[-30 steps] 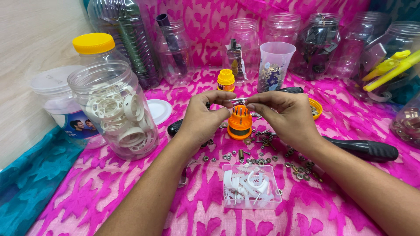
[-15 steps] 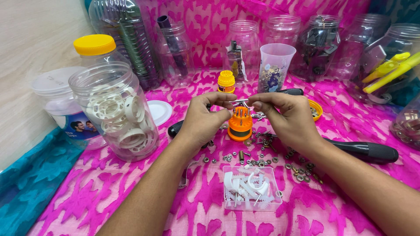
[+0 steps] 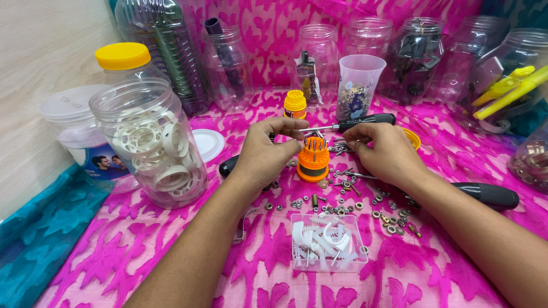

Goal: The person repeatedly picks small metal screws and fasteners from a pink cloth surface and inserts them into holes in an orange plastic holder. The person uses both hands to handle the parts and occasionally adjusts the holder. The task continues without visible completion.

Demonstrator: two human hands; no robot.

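1. Two bare hands meet over a pink patterned cloth (image 3: 171, 251): the left hand (image 3: 265, 154) and the right hand (image 3: 388, 154) hover just above an orange bit holder (image 3: 313, 161) that stands upright between them.

2. Fingers of the left hand are pinched at the top of the holder, where thin metal bits (image 3: 315, 138) stick up; which bit is gripped is too small to tell. The right hand's fingers are curled and pinched near the tip of a black-handled screwdriver (image 3: 365, 121), which lies pointing toward the holder.

3. Loose nuts and washers (image 3: 342, 202) are scattered on the cloth around and in front of the holder, touching or just beside its base. A clear shallow tray (image 3: 328, 242) of white plastic clips sits nearer the camera.

4. Left of the hands stands a clear jar (image 3: 149, 142) of white rings, with a white lid (image 3: 206, 144) beside it; a small orange cap (image 3: 295, 104) and a clear cup (image 3: 359, 85) stand behind.

5. Risk, as judged from this view: the holder looks light and narrow-footed, so a sideways tug on a bit could tip it and spill the rest among the hardware, where small pieces would be hard to sort out.

6. A second risk: a bit slipping from the pinch could roll off among the scattered nuts.
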